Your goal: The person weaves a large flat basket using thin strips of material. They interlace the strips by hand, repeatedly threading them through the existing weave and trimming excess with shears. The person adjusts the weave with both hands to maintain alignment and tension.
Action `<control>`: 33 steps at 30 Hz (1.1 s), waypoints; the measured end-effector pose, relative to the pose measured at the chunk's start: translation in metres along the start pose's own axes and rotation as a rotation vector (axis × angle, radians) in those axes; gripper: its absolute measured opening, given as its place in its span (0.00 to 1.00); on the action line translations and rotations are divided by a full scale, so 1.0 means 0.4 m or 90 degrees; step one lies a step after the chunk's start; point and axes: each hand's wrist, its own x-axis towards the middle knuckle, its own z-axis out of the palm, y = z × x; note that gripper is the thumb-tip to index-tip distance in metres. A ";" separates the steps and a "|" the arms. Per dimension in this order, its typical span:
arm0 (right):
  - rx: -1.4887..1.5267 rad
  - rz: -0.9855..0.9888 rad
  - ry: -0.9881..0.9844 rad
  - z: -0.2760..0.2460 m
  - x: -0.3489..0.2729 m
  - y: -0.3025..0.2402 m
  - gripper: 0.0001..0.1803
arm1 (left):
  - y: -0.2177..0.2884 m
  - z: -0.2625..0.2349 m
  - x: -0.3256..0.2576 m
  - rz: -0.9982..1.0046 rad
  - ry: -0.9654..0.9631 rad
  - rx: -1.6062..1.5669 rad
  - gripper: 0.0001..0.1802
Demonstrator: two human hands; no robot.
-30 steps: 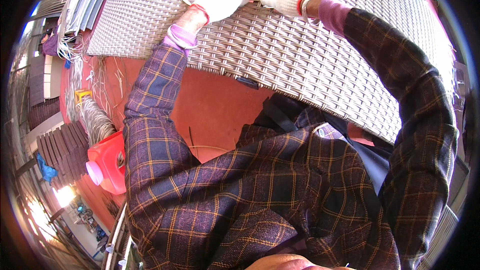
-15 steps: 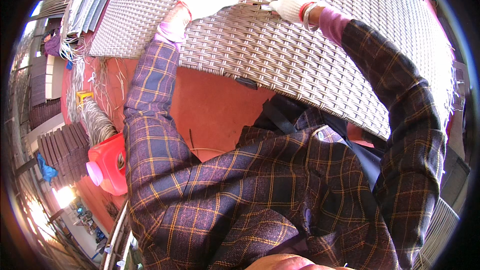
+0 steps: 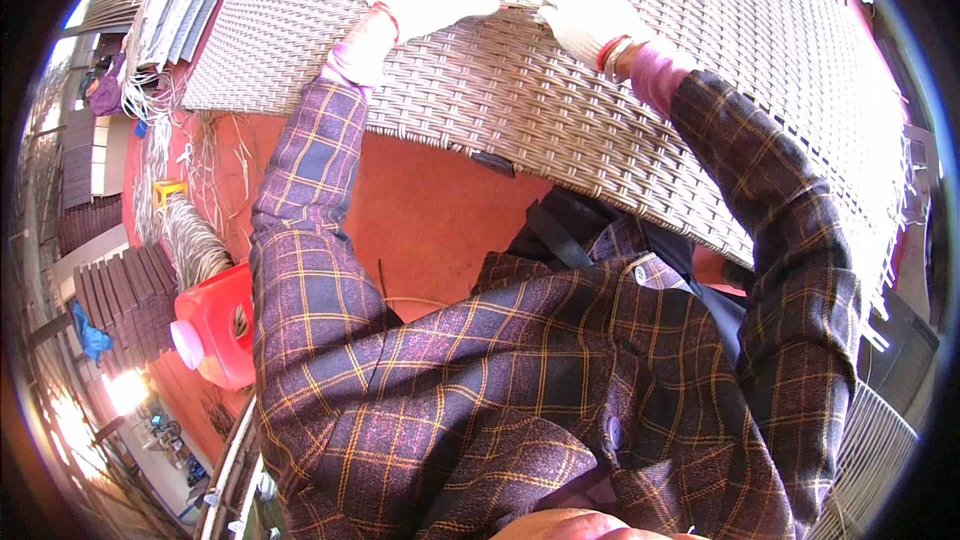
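A large grey-brown woven wicker panel (image 3: 560,120) lies across the upper part of the view, in front of my body. My left hand (image 3: 440,2), in a white knit glove, rests on the panel. Its fingers are drawn together and point to the right; glare hides what they hold. Close by on the right is my right hand (image 3: 592,22), gloved the same way. Its fingers pinch at a pale wicker strand (image 3: 520,8) in the narrow gap between both hands.
A red jug (image 3: 222,325) with a pale pink cap stands to my left. Behind it lie a coil of wicker strands (image 3: 195,240) and a yellow object (image 3: 170,192). Loose strand ends (image 3: 885,305) stick out from the panel's right edge. Stacked brown panels (image 3: 125,305) sit further left.
My left hand has moved right, nearer to my right hand. The right forearm and elbow have shifted left. The panel has shifted slightly, showing more strand ends at its right edge.
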 end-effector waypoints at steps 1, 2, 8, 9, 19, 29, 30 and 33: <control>0.002 0.003 0.023 0.010 0.000 0.005 0.18 | -0.006 -0.004 -0.005 0.017 0.049 -0.008 0.15; 0.005 0.006 0.045 0.020 -0.002 0.009 0.19 | -0.012 -0.009 -0.013 -0.006 0.024 0.014 0.15; 0.066 0.039 0.078 0.063 -0.009 0.022 0.18 | -0.024 -0.020 -0.044 -0.147 -0.102 0.042 0.18; 0.058 0.031 0.092 0.062 -0.009 0.023 0.18 | -0.020 -0.010 -0.034 -0.151 -0.083 0.013 0.18; 0.034 -0.025 0.153 0.062 -0.005 0.016 0.21 | 0.089 0.047 0.060 -0.166 -0.044 0.140 0.18; 0.132 0.102 0.121 -0.177 -0.247 0.107 0.15 | 0.164 0.021 0.091 -0.085 0.303 0.059 0.16; 0.213 0.177 0.131 -0.187 -0.272 0.111 0.14 | 0.156 0.026 0.111 0.006 0.361 0.027 0.16; 0.349 0.194 0.112 -0.202 -0.300 0.111 0.20 | 0.117 0.023 0.137 0.038 0.189 -0.349 0.19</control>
